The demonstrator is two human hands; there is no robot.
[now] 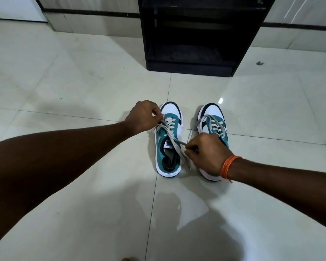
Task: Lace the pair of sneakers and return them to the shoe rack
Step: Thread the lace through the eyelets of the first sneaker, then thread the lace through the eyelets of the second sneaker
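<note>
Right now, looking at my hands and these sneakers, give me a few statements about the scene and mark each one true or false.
1. Both hands grip the lace of the left sneaker. True: left hand, right hand.
2. The sneakers sit inside the shoe rack. False: they stand on the floor before it.
3. An orange thread band circles the right wrist. True.
4. The right sneaker has no lace. False: laces cross its eyelets.

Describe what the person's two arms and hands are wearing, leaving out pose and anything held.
Both forearms are bare, with no sleeves reaching into view. The left hand has no glove, ring, watch or band that shows. The right hand is also ungloved, but its wrist carries a band of orange thread wound several times around, with a loose end hanging off below it. No other markings show.
</note>
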